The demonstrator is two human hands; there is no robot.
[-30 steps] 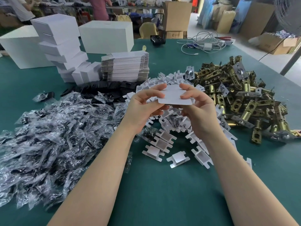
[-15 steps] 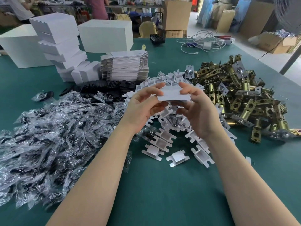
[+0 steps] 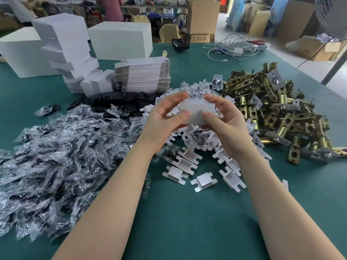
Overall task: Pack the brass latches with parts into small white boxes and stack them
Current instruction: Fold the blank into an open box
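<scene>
Small white box — pinched at its ends by left hand and right hand, raised above the white inserts; latches right of box, on counter.

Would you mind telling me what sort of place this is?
Probably a small packing workshop: a heap of brass latches, stacked flat box blanks on a green worktable, and cardboard cartons behind.

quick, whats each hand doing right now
Left hand: pinching the left end of the small white box.
Right hand: pinching the box's right end.
</scene>
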